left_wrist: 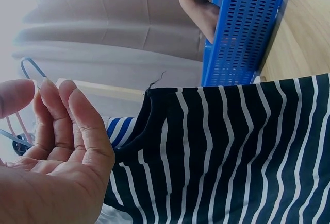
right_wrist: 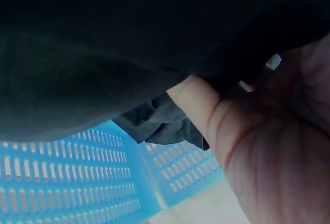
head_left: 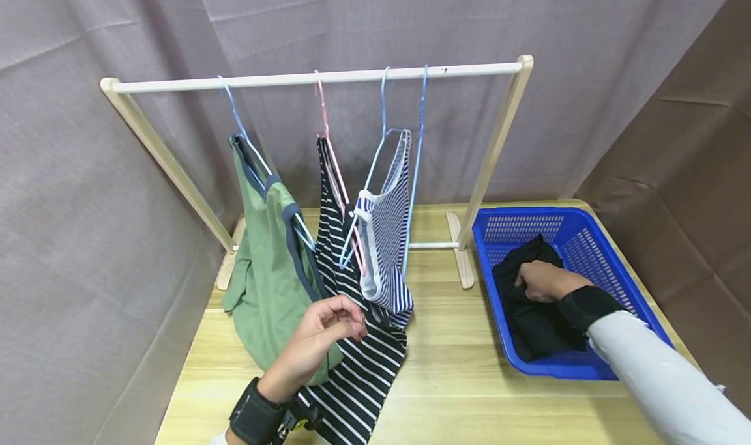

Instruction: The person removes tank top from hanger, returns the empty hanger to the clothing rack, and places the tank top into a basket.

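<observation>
At the right, in the head view, my right hand [head_left: 547, 281] reaches into a blue plastic basket [head_left: 509, 341] and grips a crumpled black garment [head_left: 536, 328]. The right wrist view shows the thumb [right_wrist: 198, 100] against the dark cloth, with part of the fingers hidden by it. My left hand [head_left: 319, 334] hovers with loosely bent fingers and holds nothing. Closest to it are a black garment with white stripes [head_left: 369, 367] and a green garment with dark blue trim [head_left: 258, 282], both hanging from the rack. In the left wrist view the palm [left_wrist: 56, 183] faces up beside the striped cloth.
A wooden rack [head_left: 497, 145] with a white rod [head_left: 270, 81] stands at the back of the wooden table [head_left: 452, 393]. On it hang a blue-and-white striped garment [head_left: 390, 230] and a bare blue hanger [head_left: 418, 165]. Grey cloth walls [head_left: 364, 15] enclose the area.
</observation>
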`<state>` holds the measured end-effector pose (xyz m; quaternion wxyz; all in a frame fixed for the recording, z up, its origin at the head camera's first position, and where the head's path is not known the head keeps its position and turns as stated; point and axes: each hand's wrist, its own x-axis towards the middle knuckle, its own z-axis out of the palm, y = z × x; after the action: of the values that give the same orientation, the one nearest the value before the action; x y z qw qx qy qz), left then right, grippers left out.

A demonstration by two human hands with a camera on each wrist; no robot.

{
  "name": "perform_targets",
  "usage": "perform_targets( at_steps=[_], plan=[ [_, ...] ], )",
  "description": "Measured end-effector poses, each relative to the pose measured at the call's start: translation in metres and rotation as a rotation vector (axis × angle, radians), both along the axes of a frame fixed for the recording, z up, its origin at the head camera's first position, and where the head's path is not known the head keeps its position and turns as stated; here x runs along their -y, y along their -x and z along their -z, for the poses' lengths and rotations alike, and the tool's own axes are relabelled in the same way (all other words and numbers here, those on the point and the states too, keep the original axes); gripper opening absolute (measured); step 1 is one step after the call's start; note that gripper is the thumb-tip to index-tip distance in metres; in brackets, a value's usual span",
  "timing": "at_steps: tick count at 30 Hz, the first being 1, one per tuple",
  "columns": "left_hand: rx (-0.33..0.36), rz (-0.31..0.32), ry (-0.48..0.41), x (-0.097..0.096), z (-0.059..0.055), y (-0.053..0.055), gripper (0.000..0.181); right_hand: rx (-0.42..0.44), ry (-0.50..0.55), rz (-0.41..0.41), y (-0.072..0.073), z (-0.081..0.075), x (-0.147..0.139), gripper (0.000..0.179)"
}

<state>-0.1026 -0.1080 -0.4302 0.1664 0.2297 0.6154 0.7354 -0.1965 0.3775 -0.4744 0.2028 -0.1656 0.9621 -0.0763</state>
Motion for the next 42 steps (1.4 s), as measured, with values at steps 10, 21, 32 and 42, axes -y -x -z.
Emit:
perform_targets(
  at_steps=[10, 21, 32, 42],
  plan=[
    [-0.002, -0.025, 0.004, 0.002, 0.000, 0.000, 0.024, 0.050, 0.038, 0.011, -0.001, -0.001, 0.001, 0.033],
    [0.001, -0.034, -0.021, 0.005, -0.002, 0.001, 0.023, 0.137, 0.114, 0.057, -0.005, -0.006, -0.006, 0.039],
    [-0.003, -0.053, -0.005, 0.007, -0.003, 0.002, 0.023, 0.122, 0.187, 0.152, -0.021, -0.036, -0.006, 0.059],
    [0.008, -0.066, 0.010, 0.010, -0.004, 0.002, 0.023, -0.198, 0.188, 0.072, -0.041, -0.071, 0.025, 0.059]
  ],
)
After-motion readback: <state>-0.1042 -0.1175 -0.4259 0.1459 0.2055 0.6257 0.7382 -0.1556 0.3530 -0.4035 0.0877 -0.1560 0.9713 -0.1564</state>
